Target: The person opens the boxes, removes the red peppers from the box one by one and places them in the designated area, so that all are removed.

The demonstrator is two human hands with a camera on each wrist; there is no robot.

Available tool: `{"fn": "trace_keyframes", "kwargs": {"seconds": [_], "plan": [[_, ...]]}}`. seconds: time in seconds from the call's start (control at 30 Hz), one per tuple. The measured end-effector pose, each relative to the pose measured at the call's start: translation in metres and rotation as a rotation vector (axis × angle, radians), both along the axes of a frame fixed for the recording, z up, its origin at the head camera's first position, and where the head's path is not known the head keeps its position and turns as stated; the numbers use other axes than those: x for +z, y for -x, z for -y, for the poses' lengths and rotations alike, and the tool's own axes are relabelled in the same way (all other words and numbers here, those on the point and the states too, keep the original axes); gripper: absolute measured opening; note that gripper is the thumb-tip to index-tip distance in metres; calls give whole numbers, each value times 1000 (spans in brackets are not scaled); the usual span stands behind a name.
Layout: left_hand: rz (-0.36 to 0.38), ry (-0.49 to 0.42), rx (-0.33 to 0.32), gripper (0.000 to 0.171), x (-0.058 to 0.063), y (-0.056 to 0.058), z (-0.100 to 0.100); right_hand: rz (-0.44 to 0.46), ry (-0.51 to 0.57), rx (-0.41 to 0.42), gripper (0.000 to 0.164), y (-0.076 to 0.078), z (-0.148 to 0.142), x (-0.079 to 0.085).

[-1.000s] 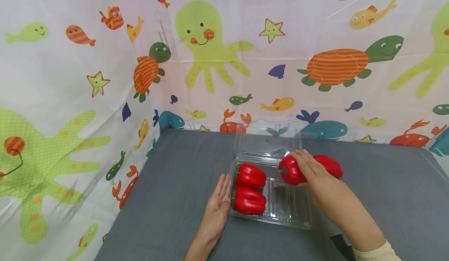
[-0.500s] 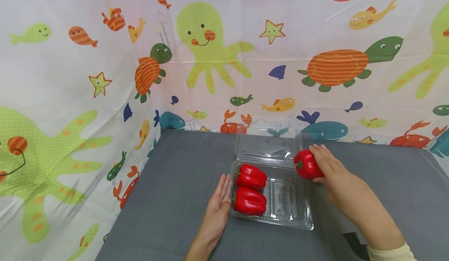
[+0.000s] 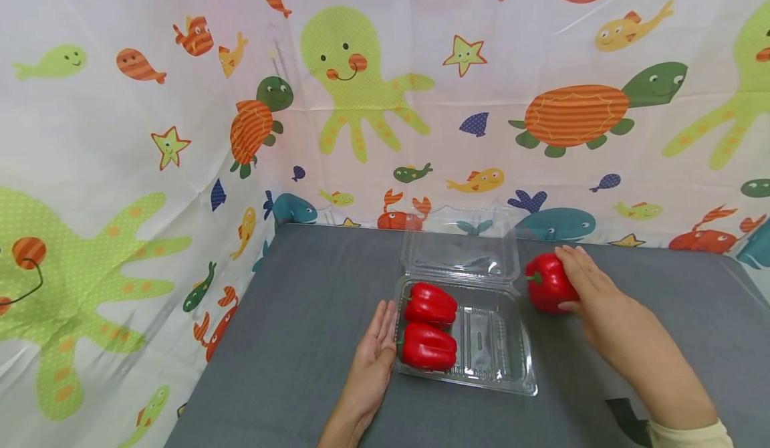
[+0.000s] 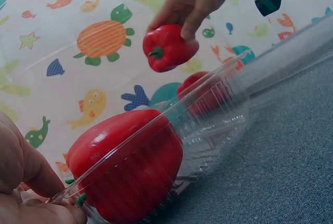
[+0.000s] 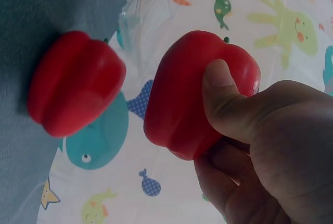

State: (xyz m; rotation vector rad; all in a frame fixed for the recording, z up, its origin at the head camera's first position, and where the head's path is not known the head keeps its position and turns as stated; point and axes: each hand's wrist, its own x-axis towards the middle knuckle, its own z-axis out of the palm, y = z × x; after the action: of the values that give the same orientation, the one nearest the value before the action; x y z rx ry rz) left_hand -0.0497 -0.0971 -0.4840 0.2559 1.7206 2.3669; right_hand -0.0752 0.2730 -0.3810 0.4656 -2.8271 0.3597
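Note:
My right hand (image 3: 607,307) holds a red bell pepper (image 3: 550,283) with a green stem, thumb on one side and fingers on the other, just right of a clear plastic clamshell box (image 3: 499,378). In the right wrist view, another red pepper (image 5: 78,83) lies on the grey cloth beside the raised pepper (image 5: 192,94); the hand covers it in the head view. Two more peppers, a rear one (image 3: 430,303) and a front one (image 3: 428,346), lie in the box's left half. My left hand (image 3: 371,361) rests with straight fingers along the box's left rim.
The box's lid (image 3: 460,254) stands folded back toward the printed sea-animal curtain (image 3: 361,107). Grey cloth (image 3: 289,341) covers the table. A black strap (image 3: 628,418) hangs by the right wrist, near a pale sleeve (image 3: 692,434).
My right hand has carried its pepper rightward, from over the box to beyond its right edge. The pepper on the cloth is now hidden in the head view. My left hand stays put.

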Motion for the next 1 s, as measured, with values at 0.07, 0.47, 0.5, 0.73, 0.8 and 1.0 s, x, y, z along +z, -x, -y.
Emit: {"fn": "trace_keyframes", "kwargs": {"seconds": [0.07,0.47,0.5,0.73,0.8,1.0], "plan": [[-9,-2,1,76,-1,0,0,-12,3,-4,106,0,-4,0],[6,5,7,75,-1,-1,-1,-6,6,-64,106,4,-24,-4],[6,4,6,75,-1,-1,-1,-9,5,-69,106,4,-26,-5],[6,9,0,74,-2,-1,-1,13,9,-95,110,5,-34,-6],[9,11,3,74,-2,-1,-1,11,14,-96,108,6,-37,-7],[13,14,6,74,-1,0,-1,-49,13,-100,103,7,-49,-13]]}}
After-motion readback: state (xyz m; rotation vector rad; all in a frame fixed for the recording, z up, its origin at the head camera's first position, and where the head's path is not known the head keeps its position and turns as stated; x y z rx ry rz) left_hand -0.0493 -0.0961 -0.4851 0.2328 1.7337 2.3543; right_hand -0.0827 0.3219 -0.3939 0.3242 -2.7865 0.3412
